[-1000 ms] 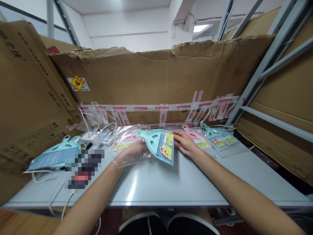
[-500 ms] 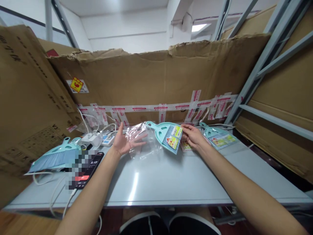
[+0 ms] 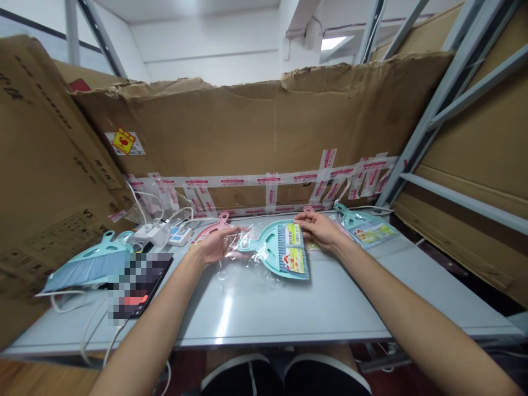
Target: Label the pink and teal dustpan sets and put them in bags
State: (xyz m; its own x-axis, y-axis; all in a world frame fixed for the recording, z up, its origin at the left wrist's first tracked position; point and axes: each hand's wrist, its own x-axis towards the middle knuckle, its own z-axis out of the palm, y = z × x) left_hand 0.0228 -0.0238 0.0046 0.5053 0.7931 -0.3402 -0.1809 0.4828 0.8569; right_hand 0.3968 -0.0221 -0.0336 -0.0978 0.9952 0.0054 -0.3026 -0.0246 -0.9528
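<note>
A mint-green dustpan [image 3: 269, 246] with a blue-bristled brush [image 3: 284, 237] and a yellow label hangs over the middle of the table, tilted, its handle pointing left. My right hand [image 3: 319, 228] pinches its upper right corner. The handle end lies at a clear plastic bag [image 3: 237, 269]; whether it is inside or in front of the film, I cannot tell. My left hand [image 3: 214, 246] holds the bag, thumb above and fingers below, partly seen through the film. Behind the left hand is a pink dustpan [image 3: 212, 228].
Another mint dustpan set [image 3: 367, 225] lies at the right back, with a pink handle [image 3: 308, 209] beside my right hand. At left are a mint dustpan and brush [image 3: 93, 261], a phone [image 3: 154, 275], cables and a power strip [image 3: 180, 235]. A tall cardboard sheet [image 3: 247, 137] closes off the back.
The mint dustpan has moved down and turned, its handle now against the bag. My left hand has gone from spread fingers to a hold on the bag, and a pink dustpan now shows behind it.
</note>
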